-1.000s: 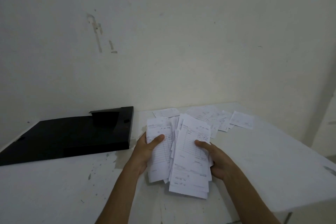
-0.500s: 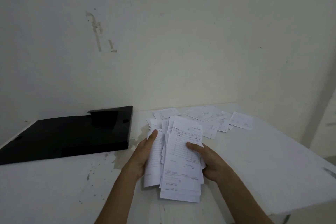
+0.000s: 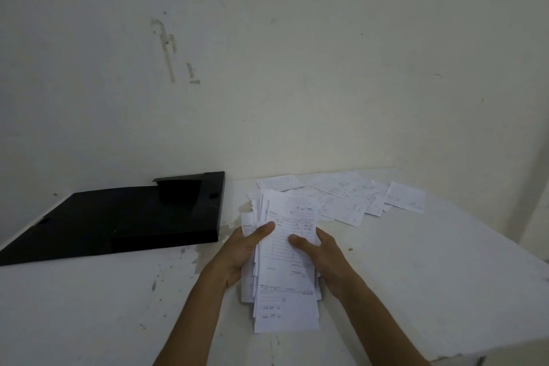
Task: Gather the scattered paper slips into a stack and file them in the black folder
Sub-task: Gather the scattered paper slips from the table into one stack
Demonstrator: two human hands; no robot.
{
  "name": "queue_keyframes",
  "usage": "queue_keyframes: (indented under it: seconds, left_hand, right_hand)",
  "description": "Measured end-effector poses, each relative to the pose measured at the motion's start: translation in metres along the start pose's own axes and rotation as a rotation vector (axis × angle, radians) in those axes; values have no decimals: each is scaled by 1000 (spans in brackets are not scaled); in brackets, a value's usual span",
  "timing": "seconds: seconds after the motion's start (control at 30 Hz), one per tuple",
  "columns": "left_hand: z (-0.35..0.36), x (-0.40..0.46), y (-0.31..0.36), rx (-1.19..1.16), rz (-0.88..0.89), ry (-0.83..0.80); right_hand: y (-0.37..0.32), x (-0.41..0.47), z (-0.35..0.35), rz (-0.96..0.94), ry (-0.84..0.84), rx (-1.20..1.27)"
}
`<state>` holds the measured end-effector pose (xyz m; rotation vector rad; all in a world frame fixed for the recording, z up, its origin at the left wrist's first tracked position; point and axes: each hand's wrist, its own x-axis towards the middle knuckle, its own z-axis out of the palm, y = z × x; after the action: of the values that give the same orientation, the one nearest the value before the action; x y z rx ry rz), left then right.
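I saw both hands, left (image 3: 237, 249) and right (image 3: 322, 258), clasping the uneven stack of slips (image 3: 285, 282) above the tabletop (image 3: 430, 276); its printed form lines were too blurred to read. More loose slips (image 3: 350, 196) lay beyond, the black folder (image 3: 118, 217) to the left.

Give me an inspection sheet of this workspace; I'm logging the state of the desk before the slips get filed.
Surface: white table, scuffed and speckled with dark marks near the folder.
Job's things: stack of slips held over the table, edges uneven; black folder lying flat at left, against the wall; loose slips scattered at the back, overlapping.
Clutter: nothing seen.
Hands: left hand and right hand grip the stack from either side, thumbs on the top sheet.
Cables: nothing seen.
Surroundings: pale wall with stains and scrape marks; table's right edge in view.
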<state>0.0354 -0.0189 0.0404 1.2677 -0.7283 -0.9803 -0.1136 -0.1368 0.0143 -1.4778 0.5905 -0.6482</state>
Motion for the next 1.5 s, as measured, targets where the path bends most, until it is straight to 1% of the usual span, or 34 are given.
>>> queue_keyframes:
  seconds: [0.13, 0.2, 0.27, 0.33, 0.4, 0.53, 0.63, 0.8, 0.9, 0.97, 1.03, 1.13, 1.2, 1.27, 1.33, 1.4, 1.5]
  left_hand:
    - [-7, 3, -3, 45, 30, 50]
    - [-12, 4, -7, 32, 34, 85]
    - [-17, 5, -11, 8, 40, 113]
    - [-20, 5, -13, -12, 46, 136]
    - [-20, 6, -14, -20, 46, 146]
    - [-22, 8, -16, -13, 52, 156]
    - [-19, 10, -16, -14, 50, 131]
    - [-12, 9, -19, 5, 23, 65]
    - [-7, 11, -23, -4, 1, 50]
    - [-3, 14, -24, -22, 3, 76]
    - [0, 16, -24, -27, 24, 128]
    - [3, 16, -23, -51, 45, 210]
    - [3, 17, -23, -80, 63, 264]
    - [5, 18, -21, -86, 101, 307]
    - [12, 18, -16, -57, 147, 301]
    - [22, 20, -7, -5, 185, 252]
    - [30, 26, 5, 75, 211, 210]
  right_hand:
    - [-1, -2, 6, -91, -22, -67]
    - [-4, -3, 7, -150, 4, -103]
    - [-5, -4, 5, -180, 126, -123]
    - [0, 0, -3, -136, 296, -95]
    - [6, 2, -16, -99, 372, -88]
    - [11, 4, -30, -67, 335, 22]
    - [8, 5, -30, -106, 327, -24]
    - [-11, -2, -19, -113, 225, -31]
    - [-24, -2, -13, -27, 119, 38]
    - [-29, 0, -9, 28, 45, 111]
    - [-30, 3, -5, 18, 24, 128]
    - [-23, 5, -5, -73, 41, 62]
    - [-18, 5, -8, -94, 75, 4]
    - [-14, 5, -8, -114, 29, -41]
    - [-13, 8, -5, -155, 1, -102]
    - [-16, 13, 0, -220, 69, -157]
    - [-23, 23, -3, -324, 242, -181]
